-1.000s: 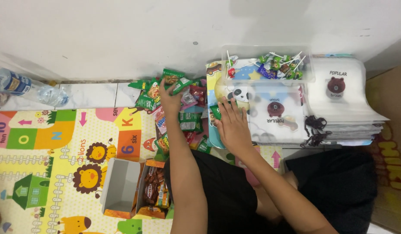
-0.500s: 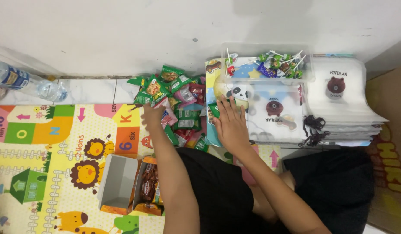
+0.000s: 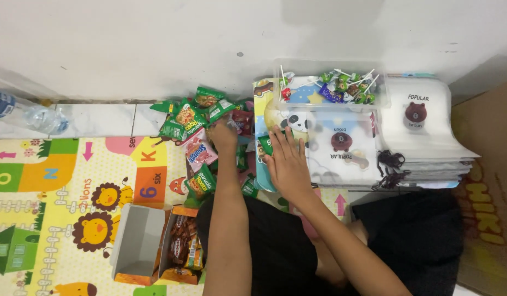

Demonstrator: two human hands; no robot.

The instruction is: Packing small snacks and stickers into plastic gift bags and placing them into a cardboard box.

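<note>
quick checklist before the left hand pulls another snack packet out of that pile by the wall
1. Left hand on the heap of green and red snack packets: ok.
2. Packet actually gripped: cannot tell, fingers hidden.
3. Right hand flat on the frosted plastic pouch with a brown bear print: ok.
4. Pouch mouth open: cannot tell.
5. Clear plastic tub of lollipops apart from both hands: ok.
6. Open orange cardboard box within reach: ok.

Both bare forearms rise from the lower middle of the frame toward its centre. The left hand (image 3: 223,134) reaches furthest up, just left of centre, wrist straight and fingers curled downward, hidden from view. The right hand (image 3: 286,161) lies palm down at centre, fingers spread and flat, pointing up the frame.
</note>
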